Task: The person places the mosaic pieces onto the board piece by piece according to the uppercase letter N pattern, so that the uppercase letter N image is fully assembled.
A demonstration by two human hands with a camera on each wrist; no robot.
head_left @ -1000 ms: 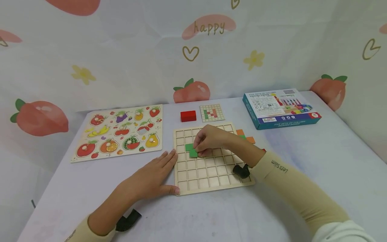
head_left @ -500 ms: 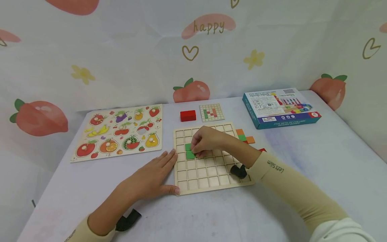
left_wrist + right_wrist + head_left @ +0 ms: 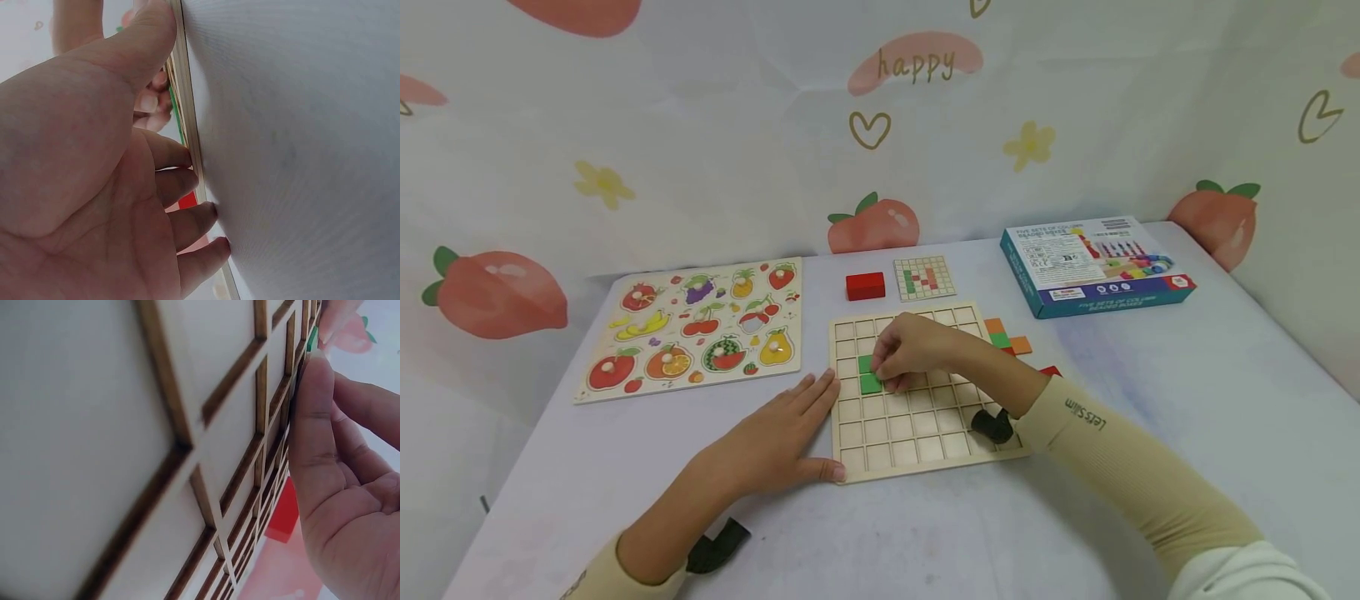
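A wooden grid board (image 3: 898, 432) lies flat on the table. Two square green tiles sit in its left part: an upper tile (image 3: 865, 364) and a lower tile (image 3: 870, 383) directly below it. My right hand (image 3: 913, 350) is over the board, its curled fingers and thumb at the right edge of the lower tile. In the right wrist view the thumb tip meets a sliver of green tile (image 3: 312, 340). My left hand (image 3: 782, 433) rests with straight fingers along the board's left edge; in the left wrist view the fingertips touch the board's side (image 3: 192, 119).
Orange, green and red tiles (image 3: 1019, 344) lie right of the board, partly behind my right arm. Behind it are a red block (image 3: 865, 287) and a small pattern card (image 3: 923, 278). A fruit puzzle (image 3: 692, 329) lies left, a teal box (image 3: 1097, 267) at the back right.
The lower green tile has shifted left and now lies square beneath the upper one. My right hand moved slightly left with it, then stayed nearly still. My left hand has not moved.
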